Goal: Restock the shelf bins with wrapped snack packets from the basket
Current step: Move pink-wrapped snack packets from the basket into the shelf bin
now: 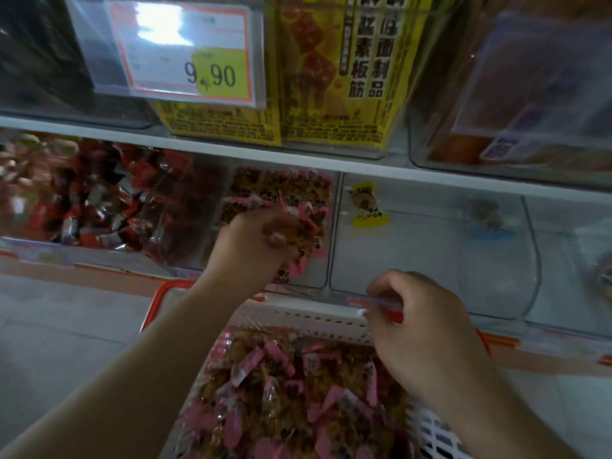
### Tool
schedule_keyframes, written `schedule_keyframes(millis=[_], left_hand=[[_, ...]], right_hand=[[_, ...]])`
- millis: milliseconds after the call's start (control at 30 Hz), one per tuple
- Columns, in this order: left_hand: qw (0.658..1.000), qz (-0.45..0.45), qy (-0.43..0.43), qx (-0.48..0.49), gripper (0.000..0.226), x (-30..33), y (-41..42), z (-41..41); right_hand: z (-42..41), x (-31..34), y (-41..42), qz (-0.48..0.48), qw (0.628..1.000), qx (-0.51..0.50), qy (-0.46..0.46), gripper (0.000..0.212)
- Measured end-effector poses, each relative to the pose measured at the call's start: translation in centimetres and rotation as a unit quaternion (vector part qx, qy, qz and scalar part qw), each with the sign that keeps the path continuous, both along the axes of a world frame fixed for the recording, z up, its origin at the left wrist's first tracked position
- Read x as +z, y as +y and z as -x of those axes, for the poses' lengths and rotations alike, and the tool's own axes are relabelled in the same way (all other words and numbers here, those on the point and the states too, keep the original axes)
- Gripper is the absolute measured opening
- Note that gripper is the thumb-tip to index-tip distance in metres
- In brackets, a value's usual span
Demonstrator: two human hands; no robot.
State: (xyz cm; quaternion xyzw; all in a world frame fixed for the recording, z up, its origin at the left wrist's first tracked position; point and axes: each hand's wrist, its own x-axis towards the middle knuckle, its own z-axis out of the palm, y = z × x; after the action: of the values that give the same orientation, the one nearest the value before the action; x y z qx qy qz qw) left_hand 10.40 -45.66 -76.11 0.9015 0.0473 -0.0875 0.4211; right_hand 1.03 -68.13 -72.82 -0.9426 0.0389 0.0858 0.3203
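A white basket (311,318) with an orange rim sits low in the middle, full of pink-wrapped snack packets (281,399). My left hand (246,241) reaches into the clear middle shelf bin (326,233), which holds the same pink packets (281,190); its fingers are blurred and curl round a few packets. My right hand (420,329) is over the basket's far right rim, fingers curled and pinching the front edge of the neighbouring clear bin (430,246). That bin holds one yellow packet (366,203).
A bin of red-wrapped packets (99,197) stands to the left. The shelf above carries yellow boxes (331,71) and a price tag reading 9.90 (185,51). More clear bins (569,260) continue to the right. Grey floor shows at left.
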Motion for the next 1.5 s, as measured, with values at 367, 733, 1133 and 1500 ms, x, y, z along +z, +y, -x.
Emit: schedule_keyframes(millis=[367,733,1133,1500], left_hand=[[0.968,-0.210,0.083,-0.106,0.041,-3.9,-1.9,-3.3],[0.955,-0.242,0.107,-0.134,0.034,-3.2,-3.0,-3.7],[0.992,-0.115,-0.049,0.028,0.020,4.5,3.2,8.4],[0.961,-0.166,0.201,0.087,0.057,0.3,10.1,15.7]], right_hand=[[-0.2,-0.4,0.0,0.030,0.999,0.019,0.020,0.020],[-0.2,-0.8,0.3,0.047,0.999,0.026,0.000,0.016],[1.1,-0.3,2.5,-0.015,0.993,0.090,0.072,0.025],[4.4,-11.9,10.6,0.042,0.967,0.148,0.201,0.057]])
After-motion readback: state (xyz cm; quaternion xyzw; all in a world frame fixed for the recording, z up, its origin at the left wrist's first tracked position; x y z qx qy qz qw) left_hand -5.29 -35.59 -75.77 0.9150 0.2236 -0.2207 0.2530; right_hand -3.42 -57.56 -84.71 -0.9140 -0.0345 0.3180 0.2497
